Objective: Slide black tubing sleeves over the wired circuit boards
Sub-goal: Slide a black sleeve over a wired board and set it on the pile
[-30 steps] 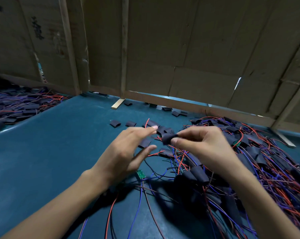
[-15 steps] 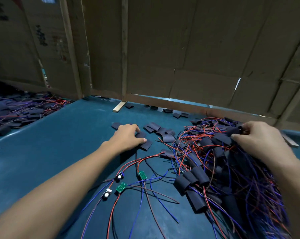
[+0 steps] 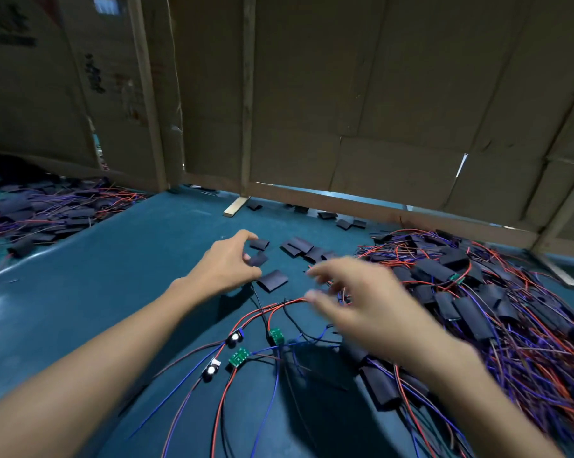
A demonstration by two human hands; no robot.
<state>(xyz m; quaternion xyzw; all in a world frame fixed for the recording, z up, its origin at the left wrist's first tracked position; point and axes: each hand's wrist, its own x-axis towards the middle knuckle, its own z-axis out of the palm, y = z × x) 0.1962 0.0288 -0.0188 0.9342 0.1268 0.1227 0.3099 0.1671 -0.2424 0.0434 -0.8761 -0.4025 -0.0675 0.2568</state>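
Overhead, dark printed characters on the cardboard wall (image 3: pixel 80 94) past the worktop's far left corner are too blurred to read. Left hand (image 3: pixel 226 262): fingers curled, pinching one flat black sleeve (image 3: pixel 257 259) just above the blue worktop (image 3: pixel 80 292); half a second ago this hand lay pressed on the loose sleeves (image 3: pixel 298 247) towards the far edge. Right hand (image 3: pixel 355 302): motion-blurred, fingers spread and loosely bent, holding nothing, over the red wires; earlier it reached into the sleeved pile (image 3: pixel 477 292) at the right edge. Bare green circuit boards (image 3: pixel 275 335) with red, blue and black leads lie mid-worktop between the forearms, near the front edge.
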